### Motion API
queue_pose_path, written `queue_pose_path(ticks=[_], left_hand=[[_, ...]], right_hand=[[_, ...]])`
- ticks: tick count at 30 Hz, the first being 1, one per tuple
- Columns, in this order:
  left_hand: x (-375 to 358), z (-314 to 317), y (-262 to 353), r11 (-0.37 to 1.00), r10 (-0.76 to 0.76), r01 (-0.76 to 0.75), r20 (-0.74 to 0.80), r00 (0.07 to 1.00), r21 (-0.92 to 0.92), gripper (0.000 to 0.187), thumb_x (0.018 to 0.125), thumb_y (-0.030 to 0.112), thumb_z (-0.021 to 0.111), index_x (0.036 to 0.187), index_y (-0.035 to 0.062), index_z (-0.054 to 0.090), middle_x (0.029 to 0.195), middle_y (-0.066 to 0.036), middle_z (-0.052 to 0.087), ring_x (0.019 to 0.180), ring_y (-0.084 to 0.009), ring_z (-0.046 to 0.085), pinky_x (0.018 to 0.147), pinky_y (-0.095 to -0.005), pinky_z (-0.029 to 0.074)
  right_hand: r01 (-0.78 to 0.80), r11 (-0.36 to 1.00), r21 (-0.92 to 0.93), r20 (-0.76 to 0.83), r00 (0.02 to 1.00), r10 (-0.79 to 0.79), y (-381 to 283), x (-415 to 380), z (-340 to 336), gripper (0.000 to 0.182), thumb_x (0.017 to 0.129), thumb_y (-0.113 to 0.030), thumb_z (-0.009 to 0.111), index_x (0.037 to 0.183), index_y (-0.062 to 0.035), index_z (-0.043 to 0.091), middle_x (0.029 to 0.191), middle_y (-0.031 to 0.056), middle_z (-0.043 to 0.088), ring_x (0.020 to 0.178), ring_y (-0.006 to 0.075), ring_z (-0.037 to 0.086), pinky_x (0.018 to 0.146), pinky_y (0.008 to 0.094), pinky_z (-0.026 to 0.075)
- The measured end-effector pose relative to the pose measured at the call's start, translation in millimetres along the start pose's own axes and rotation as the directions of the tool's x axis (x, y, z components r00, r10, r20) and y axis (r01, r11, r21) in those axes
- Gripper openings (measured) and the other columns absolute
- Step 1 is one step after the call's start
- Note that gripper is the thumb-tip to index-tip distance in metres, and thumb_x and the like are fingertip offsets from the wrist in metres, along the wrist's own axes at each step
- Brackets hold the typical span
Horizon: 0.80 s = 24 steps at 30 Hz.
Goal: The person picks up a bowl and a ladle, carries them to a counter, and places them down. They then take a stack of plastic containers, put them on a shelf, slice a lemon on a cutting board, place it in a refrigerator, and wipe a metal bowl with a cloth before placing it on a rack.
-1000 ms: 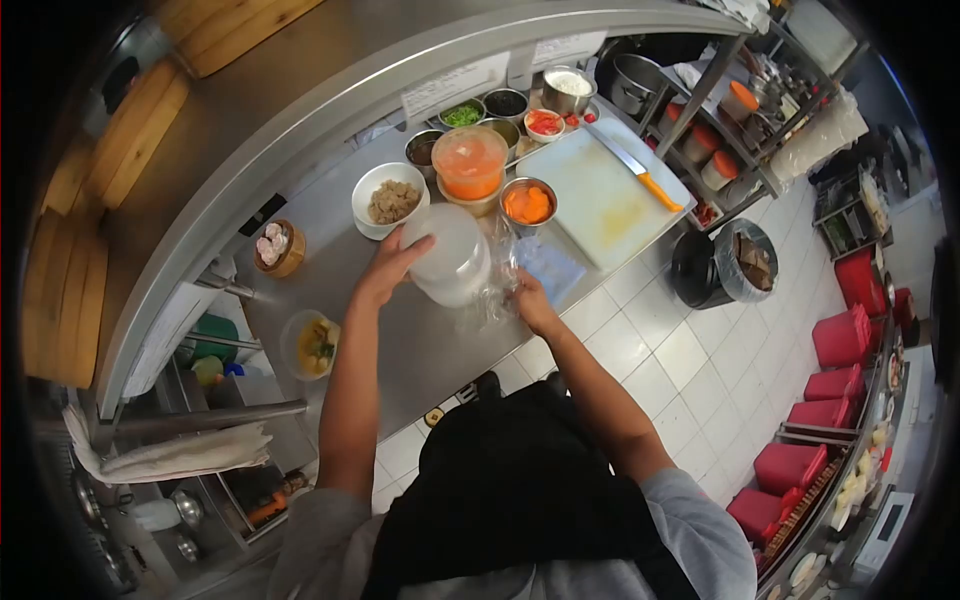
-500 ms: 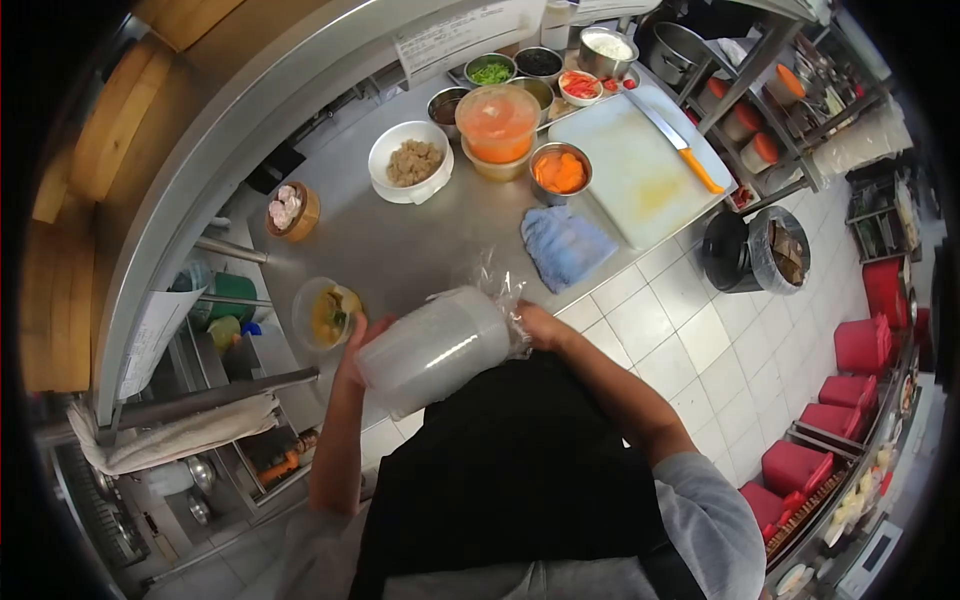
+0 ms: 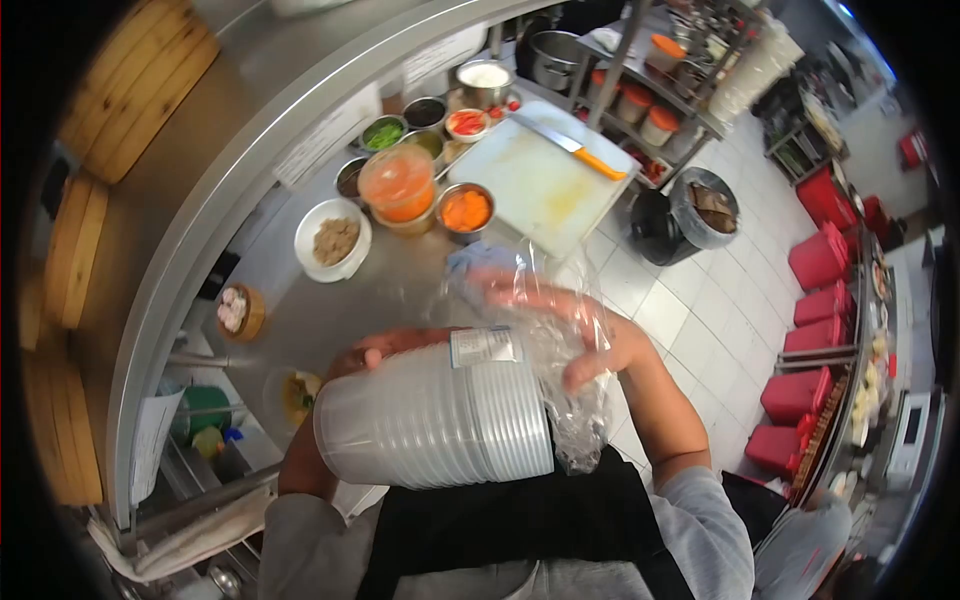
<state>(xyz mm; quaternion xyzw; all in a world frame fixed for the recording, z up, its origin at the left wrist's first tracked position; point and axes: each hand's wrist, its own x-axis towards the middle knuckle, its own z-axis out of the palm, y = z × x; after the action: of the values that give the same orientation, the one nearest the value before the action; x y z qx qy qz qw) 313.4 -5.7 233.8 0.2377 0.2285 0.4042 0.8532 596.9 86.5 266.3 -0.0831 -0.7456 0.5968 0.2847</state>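
Note:
A nested stack of clear plastic tubs (image 3: 430, 420) lies on its side in front of my apron, a printed label (image 3: 486, 347) on its top. My left hand (image 3: 375, 350) grips the stack from the far left side, its fingers partly hidden behind it. At the stack's right end hangs a loose, crinkled clear plastic bag (image 3: 580, 420). Slightly blurred, my right hand (image 3: 600, 335) is at the bag with fingers stretched and thumb apart. Beyond it, partly covered by the bag, is a blue cloth (image 3: 475, 262).
On the steel counter stand a white bowl of minced food (image 3: 333, 240), an orange-filled tub (image 3: 397, 185) and a bowl of sliced carrots (image 3: 466, 211). A knife (image 3: 570, 145) lies on the white cutting board (image 3: 530, 195). A lined bin (image 3: 707, 210) stands on the floor.
The stack has come up closer to the camera and turned so its rims face right. My right hand has moved up and opened over the bag. The view has shifted.

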Motion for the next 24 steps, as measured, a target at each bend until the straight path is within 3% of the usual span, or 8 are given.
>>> queue_pose_path(ticks=[3,7,10,12,15,19,23,24], left_hand=[[22,37,29,0.93,-0.184,0.176,-0.006,0.983,0.323,0.096,0.062,0.065,0.074,0.119,-0.0096,0.052,0.114,-0.018,0.06,0.106,-0.0243,0.058,0.093,-0.0359,0.045],[51,33,18,0.848,-0.285,0.264,-0.026,0.958,0.46,0.106,0.057,0.067,0.076,0.121,-0.0127,0.05,0.117,-0.021,0.059,0.106,-0.0246,0.058,0.093,-0.0356,0.045],[100,57,17,0.814,-0.325,0.119,0.276,0.904,0.569,0.111,0.058,0.07,0.073,0.126,-0.0133,0.047,0.12,-0.021,0.057,0.108,-0.0253,0.057,0.093,-0.0349,0.044],[132,54,13,0.711,-0.537,0.011,0.533,0.654,0.703,0.111,0.068,0.073,0.063,0.137,-0.0091,0.035,0.144,-0.026,0.032,0.134,-0.0335,0.031,0.109,-0.0427,0.022],[163,82,-6,0.721,-0.548,-0.014,0.583,0.599,0.692,0.112,0.068,0.072,0.063,0.139,-0.0091,0.033,0.146,-0.027,0.027,0.136,-0.0337,0.028,0.11,-0.042,0.021],[183,137,-29,0.767,-0.469,-0.071,0.633,0.616,0.638,0.113,0.068,0.071,0.065,0.139,-0.0098,0.031,0.147,-0.028,0.025,0.137,-0.0333,0.027,0.11,-0.0415,0.02],[196,170,-68,0.865,-0.406,0.178,0.444,0.798,0.47,0.114,0.062,0.066,0.072,0.138,-0.01,0.033,0.144,-0.022,0.035,0.13,-0.0291,0.041,0.109,-0.0409,0.03],[200,179,-77,0.882,-0.428,0.284,0.385,0.818,0.376,0.112,0.062,0.063,0.073,0.138,-0.0084,0.032,0.144,-0.022,0.036,0.129,-0.0292,0.042,0.109,-0.0409,0.031]], right_hand=[[0.055,0.998,0.029,0.071,0.996,-0.057,-17,-24,6,0.086,0.061,-0.032,0.082,0.134,-0.0049,0.047,0.136,0.0163,0.049,0.13,0.0379,0.039,0.109,0.047,0.028],[0.129,0.99,0.053,-0.243,0.963,-0.112,-19,-74,21,0.075,0.059,-0.032,0.083,0.123,-0.0038,0.057,0.129,0.0176,0.054,0.125,0.0363,0.046,0.107,0.0469,0.032],[0.108,0.994,0.029,-0.387,0.918,-0.089,-28,-111,19,0.074,0.057,-0.031,0.084,0.121,-0.0039,0.059,0.126,0.0178,0.056,0.121,0.0352,0.05,0.104,0.0458,0.036],[0.085,0.996,-0.024,-0.436,0.896,-0.087,-37,-133,13,0.076,0.056,-0.032,0.085,0.121,-0.0039,0.059,0.126,0.0175,0.056,0.119,0.0332,0.052,0.102,0.0439,0.038],[0.086,0.996,-0.015,-0.53,0.844,-0.081,-41,-168,5,0.074,0.055,-0.034,0.086,0.119,-0.0047,0.061,0.125,0.0178,0.057,0.117,0.0314,0.053,0.1,0.0419,0.04],[-0.007,0.986,-0.165,-0.604,0.791,-0.096,-33,-241,-17,0.077,0.056,-0.036,0.087,0.122,-0.006,0.058,0.129,0.0181,0.053,0.117,0.0313,0.052,0.099,0.0427,0.04],[0.156,0.983,-0.095,-0.645,0.742,-0.18,-23,-302,-42,0.082,0.058,-0.036,0.088,0.125,-0.0081,0.051,0.129,0.0132,0.046,0.121,0.0308,0.047,0.1,0.0447,0.039],[0.091,0.986,0.137,-0.742,0.669,0.041,-19,-316,-46,0.081,0.057,-0.037,0.088,0.123,-0.0096,0.051,0.126,0.0126,0.047,0.12,0.0303,0.046,0.1,0.0441,0.039]])
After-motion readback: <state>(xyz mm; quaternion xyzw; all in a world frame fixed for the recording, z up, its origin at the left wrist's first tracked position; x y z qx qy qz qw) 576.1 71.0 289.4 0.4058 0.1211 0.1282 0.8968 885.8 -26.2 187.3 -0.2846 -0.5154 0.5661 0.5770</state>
